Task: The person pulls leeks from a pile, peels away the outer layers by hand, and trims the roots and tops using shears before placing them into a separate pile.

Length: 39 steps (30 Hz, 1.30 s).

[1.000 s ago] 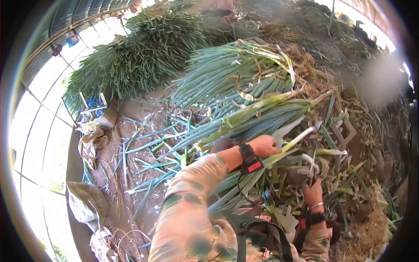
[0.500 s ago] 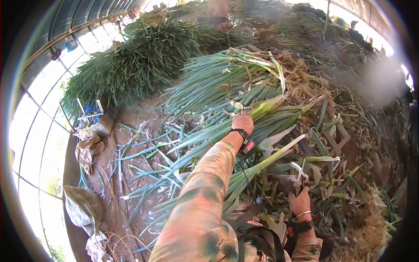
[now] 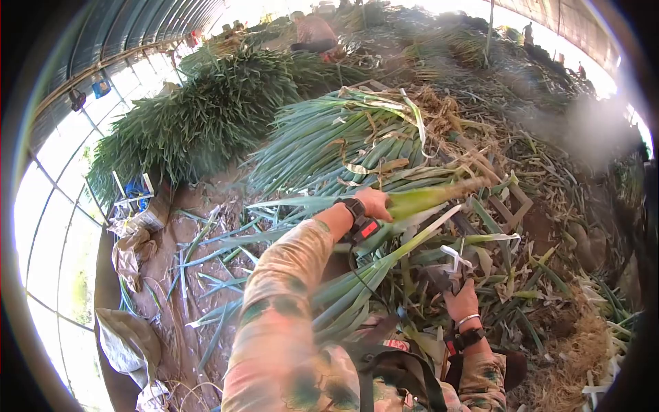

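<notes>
My left hand is closed around a large green onion, whose rooty end points up and right and whose leaves trail left past my wrist. Beyond it lies a thick heap of green onions with roots to the right. At lower right, my right hand is closed on a dark tool; a white strip shows just above it. I cannot tell what kind of tool it is. Another green onion lies between my hands, its pale end up and right.
A tall pile of green onions stands at the back left, with a person behind it. Cut leaves litter the ground. Dry roots and peelings spread over the right side. A pale sack rests at lower left.
My left hand has drawn the green onion toward me, down and left, away from the heap. My right hand stays on the dark tool. The view has shifted slightly.
</notes>
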Each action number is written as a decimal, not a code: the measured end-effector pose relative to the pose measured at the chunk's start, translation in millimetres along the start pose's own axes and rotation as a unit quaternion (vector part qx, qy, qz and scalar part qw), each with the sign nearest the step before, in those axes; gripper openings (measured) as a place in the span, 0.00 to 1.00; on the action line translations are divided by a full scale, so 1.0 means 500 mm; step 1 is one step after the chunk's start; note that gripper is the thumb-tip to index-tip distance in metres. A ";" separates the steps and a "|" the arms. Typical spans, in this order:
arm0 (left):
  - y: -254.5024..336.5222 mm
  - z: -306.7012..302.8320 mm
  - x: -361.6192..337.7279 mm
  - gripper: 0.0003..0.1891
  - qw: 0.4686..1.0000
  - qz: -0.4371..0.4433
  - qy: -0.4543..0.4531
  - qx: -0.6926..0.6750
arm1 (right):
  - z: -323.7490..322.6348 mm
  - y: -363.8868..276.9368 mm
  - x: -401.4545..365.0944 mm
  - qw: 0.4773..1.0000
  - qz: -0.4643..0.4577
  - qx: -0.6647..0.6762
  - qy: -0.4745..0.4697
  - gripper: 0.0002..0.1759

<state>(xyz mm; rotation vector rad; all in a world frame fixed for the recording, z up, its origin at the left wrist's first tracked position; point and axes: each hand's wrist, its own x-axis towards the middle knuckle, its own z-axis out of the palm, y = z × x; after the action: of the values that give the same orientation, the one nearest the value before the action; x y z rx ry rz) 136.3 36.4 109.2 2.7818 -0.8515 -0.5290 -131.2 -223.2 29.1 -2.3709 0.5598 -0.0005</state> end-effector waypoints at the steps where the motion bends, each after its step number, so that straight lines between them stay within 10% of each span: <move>1: 0.003 0.008 0.003 0.24 0.998 0.043 -0.032 0.038 | 0.001 0.002 -0.002 1.000 -0.005 0.002 0.004 0.32; 9: 0.084 0.085 -0.092 0.31 0.990 0.107 -0.086 -0.027 | -0.010 -0.008 -0.014 1.000 0.008 -0.002 0.011 0.34; 15: 0.151 0.159 -0.106 0.32 0.994 0.099 0.037 -0.017 | -0.005 -0.006 -0.023 1.000 0.004 0.010 0.027 0.34; 27: 0.082 0.015 -0.199 0.31 0.965 0.074 -0.027 -0.248 | 0.009 0.030 -0.005 0.996 -0.035 0.060 0.056 0.33; 29: 0.046 0.073 -0.184 0.31 0.962 0.041 -0.028 -0.270 | 0.021 0.072 0.032 0.976 -0.037 0.213 0.007 0.27; 39: 0.015 0.223 -0.135 0.31 0.892 -0.085 -0.028 -0.442 | -0.091 -0.167 -0.216 0.959 -0.078 0.117 -0.245 0.23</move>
<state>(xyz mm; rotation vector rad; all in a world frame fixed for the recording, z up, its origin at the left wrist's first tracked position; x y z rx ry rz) 37.3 61.2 27.6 1.9932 -0.2457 -0.7830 -203.0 -153.4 132.5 -2.0689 0.1235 0.4170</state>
